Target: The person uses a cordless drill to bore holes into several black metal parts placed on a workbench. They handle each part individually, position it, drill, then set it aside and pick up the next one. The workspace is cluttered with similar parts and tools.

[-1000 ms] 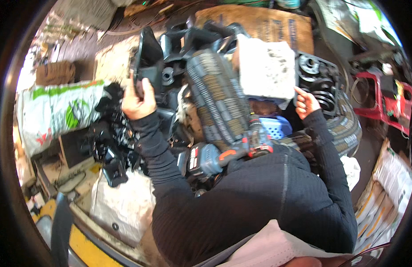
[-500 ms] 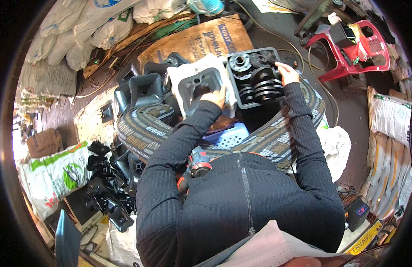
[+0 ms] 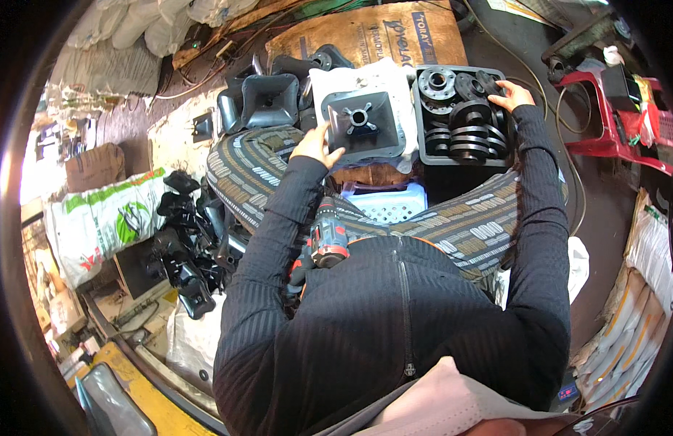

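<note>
- With fingers of the left hand [image 3: 315, 149] spread and thumb held apart, poised at the left edge of a square, flared black part [image 3: 380, 138]; firm contact impossible to confirm.
- With fingers of the right hand [image 3: 512, 96] bent over a round black piece [image 3: 487, 82] at the far right corner of a grey tray [image 3: 464, 164]; cannot tell whether gripping or merely touching.
- Lying hollow side up on a white support [image 3: 344, 78], just left of the tray, as regards the flared part.
- Likely stiff, and light for its size, judging by thin-looking walls; perhaps slippery, being smooth and shiny.
- Best taken by opposite rims; less wisely by the slender arms around the central ring, possibly more fragile.
- For the black discs [image 3: 469, 118] in the tray, probably rigid and heftier, best pinched at the outer edge.
- Near the lap, a power drill [image 3: 329, 236]; beyond, a pale perforated basket [image 3: 387, 208].
</note>
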{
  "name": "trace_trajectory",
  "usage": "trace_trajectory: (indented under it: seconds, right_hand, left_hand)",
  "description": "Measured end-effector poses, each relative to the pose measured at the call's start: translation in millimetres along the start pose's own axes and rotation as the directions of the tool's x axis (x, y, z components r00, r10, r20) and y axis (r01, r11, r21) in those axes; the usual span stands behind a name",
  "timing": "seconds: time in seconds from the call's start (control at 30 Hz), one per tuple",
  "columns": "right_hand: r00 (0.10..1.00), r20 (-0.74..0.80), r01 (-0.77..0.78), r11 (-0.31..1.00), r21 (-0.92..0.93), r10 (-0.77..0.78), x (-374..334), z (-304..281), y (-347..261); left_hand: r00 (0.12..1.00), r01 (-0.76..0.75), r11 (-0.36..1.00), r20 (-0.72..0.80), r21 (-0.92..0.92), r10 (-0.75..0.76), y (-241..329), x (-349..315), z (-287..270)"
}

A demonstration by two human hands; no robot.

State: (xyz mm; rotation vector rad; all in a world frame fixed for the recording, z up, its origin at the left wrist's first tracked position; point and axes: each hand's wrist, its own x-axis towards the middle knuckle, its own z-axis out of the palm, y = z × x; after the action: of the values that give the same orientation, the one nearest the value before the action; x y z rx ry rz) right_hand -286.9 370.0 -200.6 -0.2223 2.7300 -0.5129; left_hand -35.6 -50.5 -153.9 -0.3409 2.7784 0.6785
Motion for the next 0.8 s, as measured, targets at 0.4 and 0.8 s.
trace_trajectory:
  seconds: [0.4, 0.8]
  right_hand:
    - [0.596, -0.260, 0.786, 0.618, -0.002, -0.760, -85.6, 19.7, -164.1]
    - [0.585, 0.107, 0.807, 0.562, -0.185, -0.804, -84.7, 88.1, -228.3]
  left_hand:
    - [0.974, -0.217, 0.953, 0.016, -0.209, 0.226, -0.2, 67.4, 34.3]
    - [0.959, -0.015, 0.885, 0.244, -0.465, 0.144, -15.6, -139.8, -107.6]
